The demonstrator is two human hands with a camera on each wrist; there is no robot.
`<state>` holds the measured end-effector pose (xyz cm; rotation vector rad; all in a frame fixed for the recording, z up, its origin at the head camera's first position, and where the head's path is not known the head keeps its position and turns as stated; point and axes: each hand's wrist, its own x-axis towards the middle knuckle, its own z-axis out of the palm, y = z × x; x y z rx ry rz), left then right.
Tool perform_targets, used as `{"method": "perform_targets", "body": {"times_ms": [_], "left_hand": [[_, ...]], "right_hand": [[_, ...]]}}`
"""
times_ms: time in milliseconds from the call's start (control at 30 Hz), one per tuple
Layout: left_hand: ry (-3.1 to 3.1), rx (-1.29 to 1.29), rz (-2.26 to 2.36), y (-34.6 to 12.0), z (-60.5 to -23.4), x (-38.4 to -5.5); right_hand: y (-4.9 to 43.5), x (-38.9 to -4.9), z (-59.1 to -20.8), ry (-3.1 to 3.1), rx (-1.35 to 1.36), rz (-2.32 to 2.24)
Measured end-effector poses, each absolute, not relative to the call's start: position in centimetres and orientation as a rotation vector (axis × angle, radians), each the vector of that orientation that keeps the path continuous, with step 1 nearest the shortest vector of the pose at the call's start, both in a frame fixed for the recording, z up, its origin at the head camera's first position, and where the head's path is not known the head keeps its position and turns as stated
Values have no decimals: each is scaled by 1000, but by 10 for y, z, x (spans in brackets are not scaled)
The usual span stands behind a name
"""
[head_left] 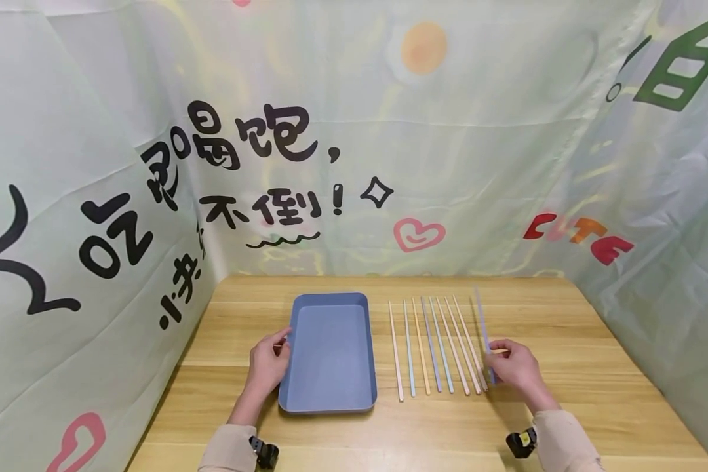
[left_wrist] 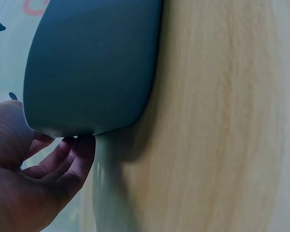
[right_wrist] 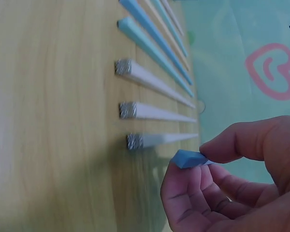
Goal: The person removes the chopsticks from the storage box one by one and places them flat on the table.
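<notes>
A blue-grey rectangular tray (head_left: 329,354) lies on the wooden table. My left hand (head_left: 268,360) holds its left edge, with the thumb partly hidden behind the rim and the other fingers against the outer wall in the left wrist view. On the right, my right hand (head_left: 514,364) pinches a bluish-purple chopstick (head_left: 481,318) near its thick end. That end (right_wrist: 187,158) shows between thumb and fingers in the right wrist view. Just left of this hand, several pastel chopsticks (head_left: 408,347) lie side by side in a row, thick ends toward me.
The wooden table (head_left: 330,442) runs back to a printed cloth (head_left: 354,255), which also hangs along both sides. Between the tray and the right hand lies the chopstick row. Silver patterned ends (right_wrist: 128,110) show on the nearest chopsticks.
</notes>
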<state>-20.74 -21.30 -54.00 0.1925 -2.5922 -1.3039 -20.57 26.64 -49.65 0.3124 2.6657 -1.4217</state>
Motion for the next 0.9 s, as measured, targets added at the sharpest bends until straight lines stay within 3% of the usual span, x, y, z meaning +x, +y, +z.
{"method": "perform_targets", "body": {"times_ms": [900], "left_hand": [[-2589, 199, -1309, -213, -541, -208]], "right_hand": [[277, -208, -520, 2911, 186, -1140]]}}
